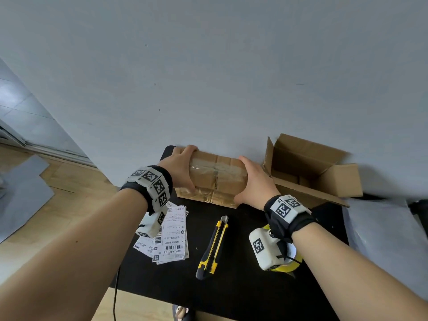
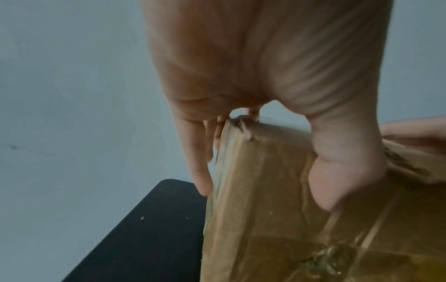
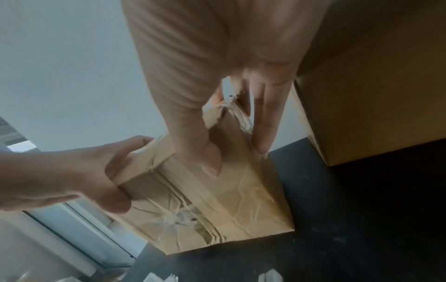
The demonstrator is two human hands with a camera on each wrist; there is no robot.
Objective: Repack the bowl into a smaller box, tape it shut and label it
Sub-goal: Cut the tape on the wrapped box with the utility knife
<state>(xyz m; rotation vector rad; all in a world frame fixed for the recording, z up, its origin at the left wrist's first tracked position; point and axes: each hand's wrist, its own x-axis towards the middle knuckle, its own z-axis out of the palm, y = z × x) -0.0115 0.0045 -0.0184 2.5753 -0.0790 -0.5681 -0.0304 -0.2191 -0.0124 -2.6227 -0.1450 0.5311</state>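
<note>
- Gripping taped box (image 1: 217,177) at both ends: left hand (image 1: 179,169) and right hand (image 1: 252,181), thumbs in front, fingers behind.
- Standing on black table (image 1: 243,286), beside open box (image 1: 310,167).
- Lying nearer: labels (image 1: 172,237), utility knife (image 1: 214,246).

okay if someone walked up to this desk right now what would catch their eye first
Most likely the taped cardboard box at the back of the black table, gripped at its ends by the left hand and the right hand. Next, the open empty box to its right, then the yellow utility knife lying nearer, with a stack of shipping labels on its left.
</note>
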